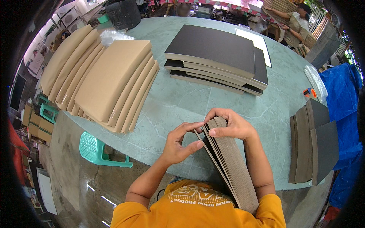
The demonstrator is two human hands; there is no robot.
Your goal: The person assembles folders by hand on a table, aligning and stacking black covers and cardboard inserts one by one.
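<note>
A thick stack of grey-brown boards with dark faces [237, 167] stands on edge against my body, its far end over the table. My right hand [232, 125] is wrapped round the top far corner of this stack, thumb on the near side and fingers over the far end. At the stack's left side, my left hand [184, 142] pinches the corner of the outermost board between fingers and thumb. That board leans slightly apart from the others, and narrow gaps show between several boards. The lower end of the stack rests by my shirt.
Several brown paper-wrapped packs [114, 76] lean at the left of the green table [171, 106]. Black-faced board stacks [213, 49] lie at the back; more boards [311, 148] stand at the right near a tape roll [310, 92]. A green stool [93, 148] is below; a person [298, 28] works behind.
</note>
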